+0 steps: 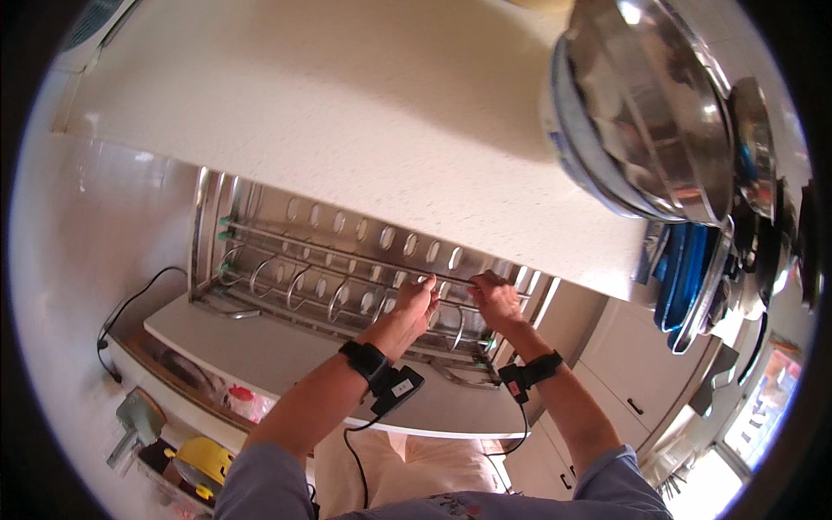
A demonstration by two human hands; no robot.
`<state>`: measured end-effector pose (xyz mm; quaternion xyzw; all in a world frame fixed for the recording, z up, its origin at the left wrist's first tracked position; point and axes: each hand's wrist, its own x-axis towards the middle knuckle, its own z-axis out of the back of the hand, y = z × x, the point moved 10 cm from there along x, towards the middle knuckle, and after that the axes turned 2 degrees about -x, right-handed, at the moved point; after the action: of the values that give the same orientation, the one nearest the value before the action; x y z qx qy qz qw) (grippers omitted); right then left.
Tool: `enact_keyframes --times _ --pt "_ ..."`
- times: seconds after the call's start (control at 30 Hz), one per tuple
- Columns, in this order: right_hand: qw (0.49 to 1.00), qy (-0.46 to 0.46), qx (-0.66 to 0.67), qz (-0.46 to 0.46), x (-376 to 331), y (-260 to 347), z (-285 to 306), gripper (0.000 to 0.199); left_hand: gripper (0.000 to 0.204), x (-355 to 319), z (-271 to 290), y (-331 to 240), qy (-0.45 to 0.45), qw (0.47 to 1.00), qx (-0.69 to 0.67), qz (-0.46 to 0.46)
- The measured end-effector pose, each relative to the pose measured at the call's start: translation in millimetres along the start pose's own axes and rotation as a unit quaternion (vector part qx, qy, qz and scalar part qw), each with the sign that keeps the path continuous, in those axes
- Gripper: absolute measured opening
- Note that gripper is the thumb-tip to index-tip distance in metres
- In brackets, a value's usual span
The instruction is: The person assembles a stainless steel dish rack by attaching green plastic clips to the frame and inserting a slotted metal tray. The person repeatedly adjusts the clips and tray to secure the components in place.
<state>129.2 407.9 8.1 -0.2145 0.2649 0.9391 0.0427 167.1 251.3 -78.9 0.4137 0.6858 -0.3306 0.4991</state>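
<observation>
A metal pull-out rack [338, 260] with long rails, curved wire loops and a back plate pierced by oval holes sits under the pale counter. My left hand [412, 308] closes around one of its thin upper rails, thumb on top. A short way to the right, my right hand [497, 300] grips the same part of the rack, fingers curled down over the rail. Some fingertips are hidden behind the wrists and rails. Each wrist wears a black strap with a small boxed device; the left device [398, 390] and the right device [513, 381] trail black cables.
Above the rack spans a speckled countertop [347, 113]. Stacked steel bowls [659, 104] and blue trays [685, 269] stand on the right. A white drawer front [260, 347] juts toward me. Lower left are a yellow pot [201, 464] and a black cable [117, 329].
</observation>
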Motion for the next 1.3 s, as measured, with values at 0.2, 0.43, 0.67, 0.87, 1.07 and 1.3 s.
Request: enact_keyframes --times 0.2,0.43,0.67,0.87,1.07,1.3 --pt "0.998 0.032 -0.024 0.041 -14 5 -3 0.028 0.016 30 -35 32 0.053 0.995 -0.087 0.000" --pt "0.979 -0.122 0.010 0.161 -66 93 156 0.021 0.021 35 -31 28 0.068 0.996 -0.048 -0.039" --pt "0.931 -0.338 -0.095 0.101 -89 114 327 0.020 0.028 41 -24 26 0.091 0.993 -0.046 -0.059" --pt "0.903 -0.351 -0.243 0.051 -17 88 340 0.029 0.016 33 -32 24 0.100 0.993 -0.034 -0.061" --pt "0.885 -0.355 -0.302 0.024 -8 76 324 0.033 0.027 35 -27 24 0.109 0.991 -0.041 -0.058" --pt "0.878 -0.370 -0.301 0.043 -19 76 324 0.034 0.023 36 -27 20 0.101 0.992 -0.036 -0.062"
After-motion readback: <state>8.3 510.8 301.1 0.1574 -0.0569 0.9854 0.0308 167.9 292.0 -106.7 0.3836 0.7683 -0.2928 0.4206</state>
